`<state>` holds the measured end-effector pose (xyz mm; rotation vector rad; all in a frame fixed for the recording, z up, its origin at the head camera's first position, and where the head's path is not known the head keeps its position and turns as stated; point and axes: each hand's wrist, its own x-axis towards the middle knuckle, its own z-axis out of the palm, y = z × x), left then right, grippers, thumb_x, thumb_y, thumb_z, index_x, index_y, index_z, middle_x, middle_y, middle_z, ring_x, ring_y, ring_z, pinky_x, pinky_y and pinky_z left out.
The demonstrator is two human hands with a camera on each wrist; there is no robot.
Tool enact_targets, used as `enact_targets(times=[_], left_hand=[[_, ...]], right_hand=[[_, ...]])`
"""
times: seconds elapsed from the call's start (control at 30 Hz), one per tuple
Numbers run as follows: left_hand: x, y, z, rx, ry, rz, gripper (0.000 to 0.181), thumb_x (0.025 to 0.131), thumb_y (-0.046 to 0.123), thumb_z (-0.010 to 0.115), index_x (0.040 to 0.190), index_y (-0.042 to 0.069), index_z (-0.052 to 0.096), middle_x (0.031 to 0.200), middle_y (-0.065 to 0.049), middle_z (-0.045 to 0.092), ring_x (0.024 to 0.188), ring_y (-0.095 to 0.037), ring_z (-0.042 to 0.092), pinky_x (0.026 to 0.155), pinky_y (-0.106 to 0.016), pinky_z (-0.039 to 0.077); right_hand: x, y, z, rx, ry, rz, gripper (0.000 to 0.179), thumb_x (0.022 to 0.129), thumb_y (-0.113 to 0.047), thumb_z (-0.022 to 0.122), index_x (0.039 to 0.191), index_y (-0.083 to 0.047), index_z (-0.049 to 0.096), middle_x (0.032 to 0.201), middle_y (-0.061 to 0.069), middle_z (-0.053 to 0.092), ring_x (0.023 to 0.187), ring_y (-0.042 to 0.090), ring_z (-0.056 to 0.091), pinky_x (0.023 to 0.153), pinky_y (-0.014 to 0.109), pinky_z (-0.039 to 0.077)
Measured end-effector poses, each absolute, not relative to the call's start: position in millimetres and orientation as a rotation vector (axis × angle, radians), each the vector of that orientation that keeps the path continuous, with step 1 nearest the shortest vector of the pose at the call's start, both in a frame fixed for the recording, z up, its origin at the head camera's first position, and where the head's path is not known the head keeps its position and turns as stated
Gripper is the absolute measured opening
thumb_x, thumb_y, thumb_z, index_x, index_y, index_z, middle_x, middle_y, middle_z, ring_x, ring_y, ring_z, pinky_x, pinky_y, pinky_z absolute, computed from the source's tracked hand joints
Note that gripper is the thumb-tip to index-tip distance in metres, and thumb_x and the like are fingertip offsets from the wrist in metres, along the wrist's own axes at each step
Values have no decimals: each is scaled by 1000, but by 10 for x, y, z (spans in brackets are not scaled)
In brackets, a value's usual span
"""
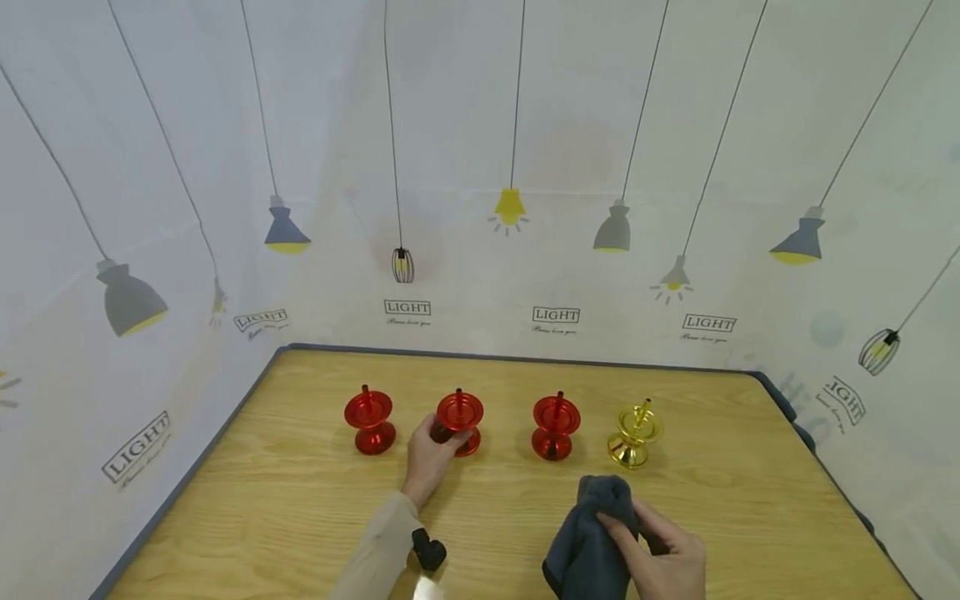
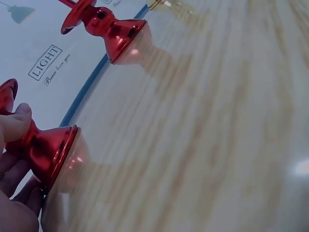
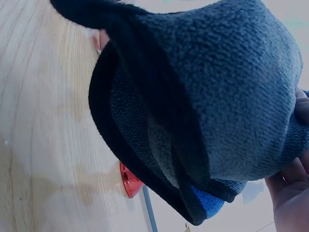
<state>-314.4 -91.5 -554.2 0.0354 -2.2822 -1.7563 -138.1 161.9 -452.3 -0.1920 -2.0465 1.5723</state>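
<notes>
My left hand [image 1: 429, 460] holds the second red candle holder [image 1: 460, 408] from the left by its narrow stem. In the left wrist view the base of this holder [image 2: 50, 154] stands upright on the table, thumb on one side of the stem and fingers on the other. Closer to me, my right hand [image 1: 667, 557] pinches a bunched dark grey cloth [image 1: 592, 537] above the table. The cloth [image 3: 236, 92] fills much of the right wrist view, with black edging and a bit of blue, and hides most of what lies behind it.
In a row with the held one stand a red candle holder [image 1: 372, 435] at the left, another red one [image 1: 553, 437] to the right, and a gold one [image 1: 630, 450] at the far right. Printed wall sheeting [image 1: 465, 342] borders the wooden table [image 1: 285, 500].
</notes>
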Motion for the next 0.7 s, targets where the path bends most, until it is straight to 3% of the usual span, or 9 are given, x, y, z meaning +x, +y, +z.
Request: enact_targets(times=[0.37,0.57,0.7], left_hand=[[-3066,-1019,-5504,-25,-2285,-1759,32,84,23,84,111,11,73,107,-7,75,105,-24,68,96,-43,55],[-2868,-1013,-5286,-235,-2321,-1791,33,85,27,83,114,16,74,110,-3,76,107,-26,68,100,-52,52],[-2701,-959,-5085,-377,-2360,-1758,29,86,29,82,112,22,74,106,3,75,102,-20,67,98,-55,50]], right_hand=[[-1377,1591,-4543,-192,-2055,1622,34,73,16,81,106,6,77,89,-23,72,80,-1,73,65,18,58],[-1366,1576,-4541,-205,-2089,1642,34,75,12,82,107,4,77,91,-18,73,83,-1,72,67,18,58],[-1361,1566,-4535,-205,-2086,1665,34,75,12,82,108,4,77,92,-17,73,85,-1,72,68,18,58]])
